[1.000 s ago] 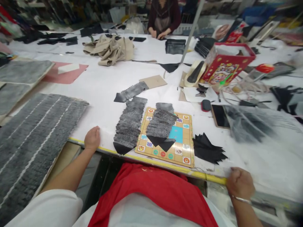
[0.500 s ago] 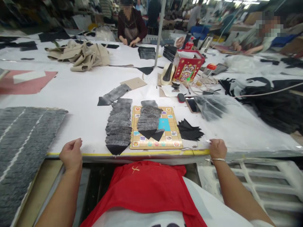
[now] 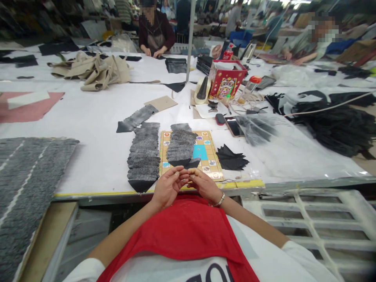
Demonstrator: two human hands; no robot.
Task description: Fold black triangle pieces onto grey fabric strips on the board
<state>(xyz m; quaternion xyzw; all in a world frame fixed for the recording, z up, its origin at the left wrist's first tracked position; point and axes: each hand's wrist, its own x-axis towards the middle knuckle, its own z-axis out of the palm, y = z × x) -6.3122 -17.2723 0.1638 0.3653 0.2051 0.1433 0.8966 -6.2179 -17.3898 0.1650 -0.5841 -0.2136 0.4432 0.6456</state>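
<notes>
My left hand (image 3: 169,187) and my right hand (image 3: 203,184) meet at the fingertips just over the table's near edge. The fingers of both are bent in and pinched; anything between them is too small or hidden to make out. Right behind them lies a board with printed animal squares (image 3: 214,166). On it rests a fanned stack of grey fabric pieces (image 3: 180,145) with dark pointed ends. To its left is a longer row of overlapping grey pieces (image 3: 143,152). Black pointed pieces (image 3: 232,157) lie fanned out to the board's right.
A large grey textured sheet (image 3: 38,172) covers the table's left end. Further back are a beige cloth heap (image 3: 94,70), a red box (image 3: 226,80), a phone (image 3: 234,126) and a plastic bag (image 3: 258,129). Black material (image 3: 335,125) is heaped right. Two people work across the table.
My hands have come inward from wide apart at the table's edge and now touch in front of the board. The view has shifted a little to the right.
</notes>
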